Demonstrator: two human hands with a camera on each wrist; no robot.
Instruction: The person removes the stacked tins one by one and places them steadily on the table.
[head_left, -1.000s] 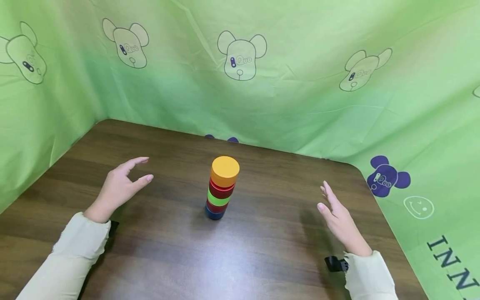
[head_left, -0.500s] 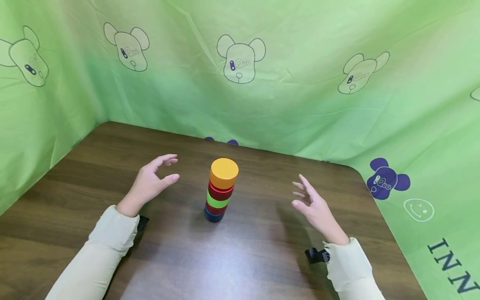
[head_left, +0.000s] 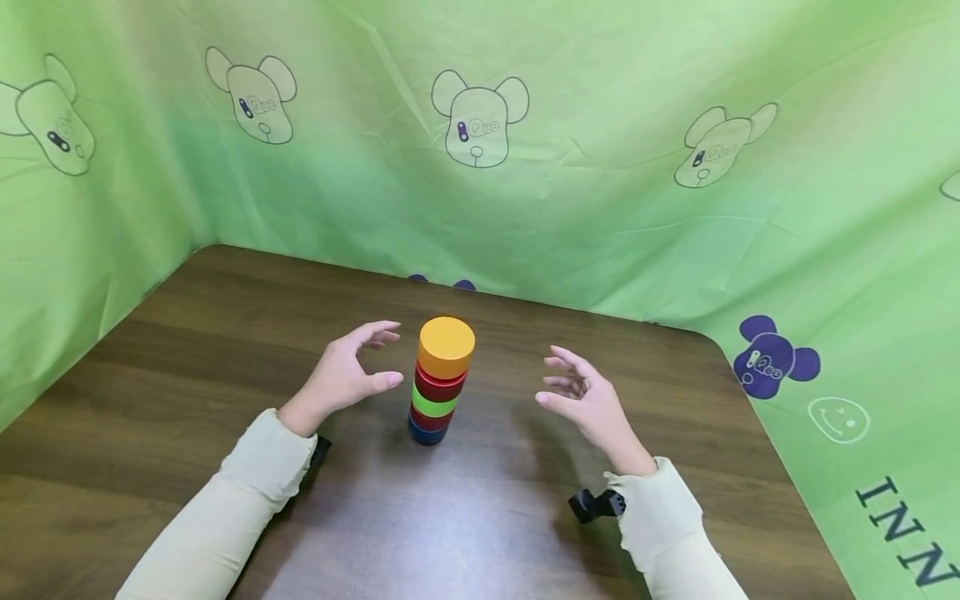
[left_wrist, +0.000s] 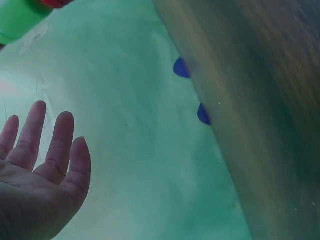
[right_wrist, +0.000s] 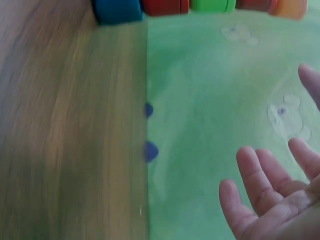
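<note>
A tower of round stacked pieces [head_left: 435,403] stands upright in mid-table: blue at the bottom, then dark red, light green and red, with a wider orange piece [head_left: 447,346] on top. To its left is my left hand [head_left: 339,379], thumb and fingers spread apart around an empty gap that faces the stack. My right hand [head_left: 592,404] hovers farther off on the other side, fingers loosely bent and holding nothing. Part of the green piece [left_wrist: 20,20] shows at the left wrist view's corner. Along the right wrist view's top edge runs the stack, with its blue piece [right_wrist: 119,10].
The brown wooden table [head_left: 225,333] has rounded far corners. Green cloth [head_left: 570,225] printed with bear heads hangs behind it and along both sides. A black wrist device [head_left: 596,505] sits at the right cuff.
Both hands have moved inward toward the stack, the left one rightward and the right one leftward. The right fingers are a little more bent. The stack stays in place.
</note>
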